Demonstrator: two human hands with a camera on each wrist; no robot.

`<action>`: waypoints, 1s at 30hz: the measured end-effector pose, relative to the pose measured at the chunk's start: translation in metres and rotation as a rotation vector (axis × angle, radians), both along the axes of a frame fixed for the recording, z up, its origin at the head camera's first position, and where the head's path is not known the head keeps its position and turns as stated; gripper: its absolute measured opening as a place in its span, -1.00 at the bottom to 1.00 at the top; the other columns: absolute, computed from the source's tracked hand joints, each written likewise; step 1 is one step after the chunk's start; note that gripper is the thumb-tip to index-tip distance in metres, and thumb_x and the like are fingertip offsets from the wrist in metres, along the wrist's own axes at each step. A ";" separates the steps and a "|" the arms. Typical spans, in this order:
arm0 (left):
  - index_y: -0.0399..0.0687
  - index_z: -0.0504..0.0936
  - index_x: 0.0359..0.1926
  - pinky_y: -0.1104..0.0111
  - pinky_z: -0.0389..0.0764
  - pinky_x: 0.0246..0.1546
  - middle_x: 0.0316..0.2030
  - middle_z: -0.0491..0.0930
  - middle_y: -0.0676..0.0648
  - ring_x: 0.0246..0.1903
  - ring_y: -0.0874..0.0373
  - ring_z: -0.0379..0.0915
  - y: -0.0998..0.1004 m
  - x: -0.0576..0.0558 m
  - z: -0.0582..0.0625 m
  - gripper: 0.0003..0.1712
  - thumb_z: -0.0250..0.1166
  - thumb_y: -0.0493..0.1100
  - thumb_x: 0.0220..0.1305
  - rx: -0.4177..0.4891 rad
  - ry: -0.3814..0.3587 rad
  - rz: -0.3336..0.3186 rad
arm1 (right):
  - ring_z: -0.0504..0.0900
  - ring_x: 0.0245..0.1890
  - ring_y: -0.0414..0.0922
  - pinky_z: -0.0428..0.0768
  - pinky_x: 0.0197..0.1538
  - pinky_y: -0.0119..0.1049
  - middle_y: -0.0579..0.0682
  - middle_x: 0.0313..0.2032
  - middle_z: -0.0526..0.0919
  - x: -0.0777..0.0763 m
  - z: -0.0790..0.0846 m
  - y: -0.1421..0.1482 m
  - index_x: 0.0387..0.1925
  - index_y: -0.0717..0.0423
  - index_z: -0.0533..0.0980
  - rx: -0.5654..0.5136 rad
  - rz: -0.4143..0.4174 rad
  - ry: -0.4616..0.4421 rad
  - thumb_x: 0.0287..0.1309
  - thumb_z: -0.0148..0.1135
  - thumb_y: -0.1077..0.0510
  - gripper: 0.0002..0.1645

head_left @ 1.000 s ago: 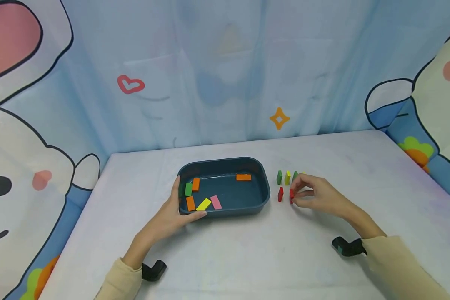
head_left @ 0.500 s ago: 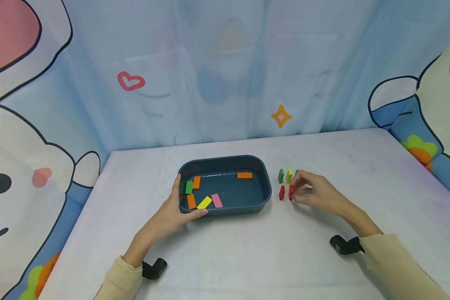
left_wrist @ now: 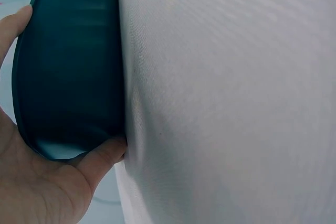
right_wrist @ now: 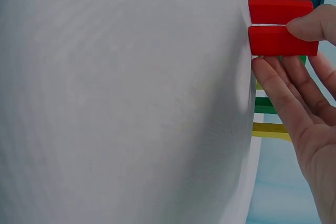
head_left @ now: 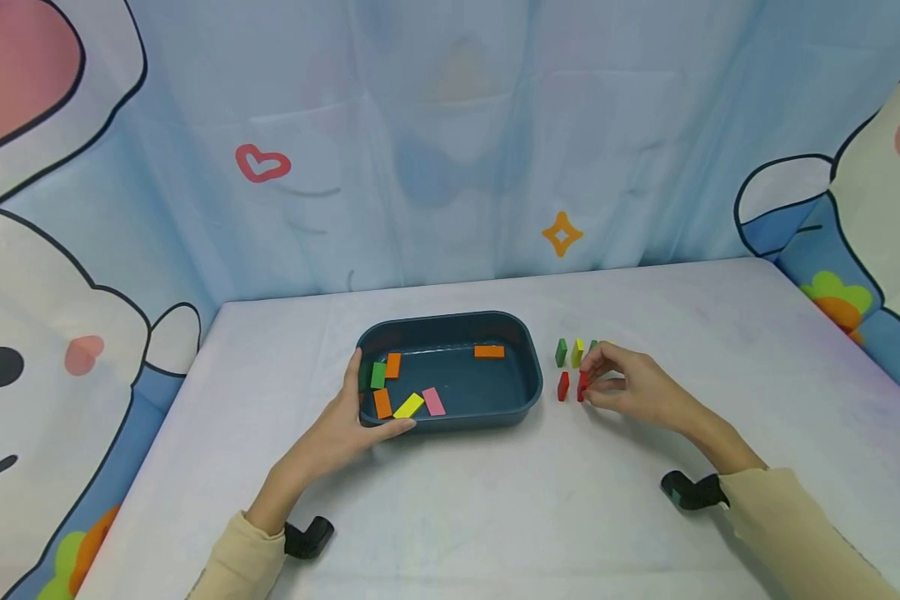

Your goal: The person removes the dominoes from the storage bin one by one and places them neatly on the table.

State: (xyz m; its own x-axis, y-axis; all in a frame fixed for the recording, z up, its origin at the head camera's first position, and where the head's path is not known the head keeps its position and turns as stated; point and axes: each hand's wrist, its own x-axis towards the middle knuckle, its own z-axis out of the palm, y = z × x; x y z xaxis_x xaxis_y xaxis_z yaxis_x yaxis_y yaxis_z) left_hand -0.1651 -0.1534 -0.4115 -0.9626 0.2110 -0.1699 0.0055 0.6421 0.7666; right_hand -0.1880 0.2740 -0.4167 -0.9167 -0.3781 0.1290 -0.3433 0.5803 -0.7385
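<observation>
A tabletop [head_left: 495, 508] carries a tray [head_left: 457, 379]. The left hand [head_left: 336, 431] grips its left end; past its right end, the right hand [head_left: 632, 390] pinches an upright red block [right_wrist: 270, 41] beside another, near green blocks [head_left: 561, 353] and yellow blocks [head_left: 577, 353]. Six blocks [head_left: 408, 406] lie inside the tray.

Beyond the white-covered table [head_left: 510, 517] I see a pale blue curtain [head_left: 450, 100] hanging, printed with a red heart [head_left: 262, 164] and an orange star [head_left: 562, 234]. A big white cartoon animal [head_left: 52, 417] fills the left side; a cream-coloured figure [head_left: 896, 200] stands at the right edge.
</observation>
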 end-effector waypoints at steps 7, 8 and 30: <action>0.17 -0.46 0.69 -0.29 0.27 0.40 0.64 -0.04 -0.25 0.52 -0.26 0.15 -0.001 0.001 -0.001 0.56 0.51 0.41 0.10 -0.007 -0.002 0.007 | 0.67 -0.05 0.08 0.74 0.01 -0.11 0.10 -0.10 0.63 0.000 0.000 0.000 -0.03 0.30 0.50 0.010 0.003 -0.001 0.09 0.50 0.44 -0.56; 0.17 -0.47 0.69 -0.28 0.28 0.40 0.64 -0.03 -0.25 0.52 -0.26 0.16 -0.001 0.001 -0.001 0.56 0.51 0.41 0.10 -0.006 -0.003 0.009 | 0.67 -0.05 0.08 0.74 0.01 -0.11 0.10 -0.10 0.63 0.000 0.000 0.000 -0.03 0.30 0.50 0.011 0.004 -0.002 0.09 0.51 0.43 -0.56; 0.20 -0.50 0.68 -0.25 0.22 0.45 0.66 -0.10 -0.21 0.56 -0.22 0.05 -0.002 -0.001 0.000 0.57 0.51 0.41 0.11 0.007 -0.002 -0.010 | 0.71 -0.13 0.07 0.74 -0.03 0.05 0.10 -0.16 0.66 0.040 0.042 0.000 0.02 0.29 0.49 0.244 -0.096 0.087 0.10 0.53 0.37 -0.51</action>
